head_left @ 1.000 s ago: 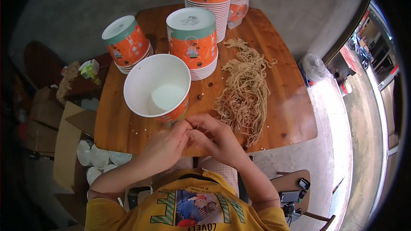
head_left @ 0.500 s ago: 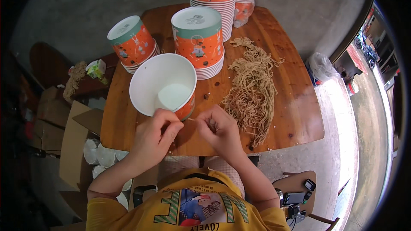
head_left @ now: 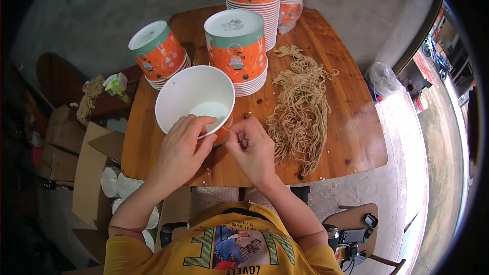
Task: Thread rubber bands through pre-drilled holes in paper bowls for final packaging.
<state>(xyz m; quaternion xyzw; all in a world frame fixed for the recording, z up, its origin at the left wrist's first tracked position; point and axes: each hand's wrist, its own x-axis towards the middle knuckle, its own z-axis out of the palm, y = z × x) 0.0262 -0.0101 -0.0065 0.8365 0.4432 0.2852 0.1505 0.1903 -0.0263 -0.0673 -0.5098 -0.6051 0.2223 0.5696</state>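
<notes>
I have an upright orange paper bucket with a white inside (head_left: 191, 94) toward the near left corner of the brown wooden table (head_left: 354, 145), tangled tan cord (head_left: 300, 112) toward its right edge. My left hand (head_left: 179, 147) straddles the bucket's near rim, thumb and fingers apart; my right hand (head_left: 251, 148) seemingly pinches a thin tan strand (head_left: 226, 128). I judge I'm bringing strand to wall; that calls for a steady rim.

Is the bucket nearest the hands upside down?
No, the bucket has its open mouth facing up, with its white inside wall and part of its floor showing.
</notes>
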